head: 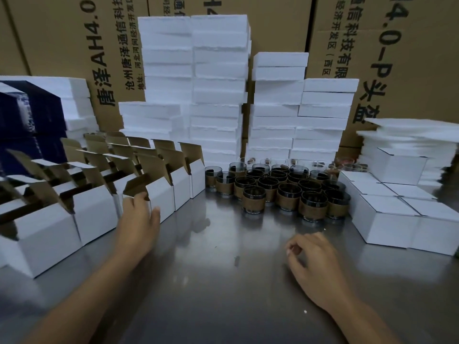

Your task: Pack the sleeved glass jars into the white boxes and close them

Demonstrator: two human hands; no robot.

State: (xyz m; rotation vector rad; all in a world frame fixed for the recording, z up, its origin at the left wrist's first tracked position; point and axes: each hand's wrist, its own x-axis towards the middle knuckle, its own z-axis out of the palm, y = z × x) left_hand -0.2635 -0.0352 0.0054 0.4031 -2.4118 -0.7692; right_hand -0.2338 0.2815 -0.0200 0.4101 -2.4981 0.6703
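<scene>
Sleeved glass jars (288, 194) stand upright in a tight cluster at centre frame, toward the back of the steel table (223, 269); dark glass, brown sleeve round each. A few bare clear glasses sit behind them, blurred.

Open white boxes (94, 214) run in rows from the left edge toward centre, brown inner flaps standing up. I can't see into them from this angle.

Closed white boxes (387, 214) are stacked at right, just beside the jar cluster.

Left hand (139, 219): reaching to the nearest open box (161, 194) in the row at centre left. Fingers (135, 202) are stretched out, tips against its raised flap and front corner, thumb spread apart. I see no closed grip.

Right hand (315, 266): over bare table at lower right, well short of the jars. Fingers (295, 247) are loosely curled with nothing in them; edges motion-blurred.

Behind: tall stacks of white foam slabs (218, 83) at upper centre, printed brown cartons (74, 45) along the back, dark blue boxes (29, 115) at upper left
</scene>
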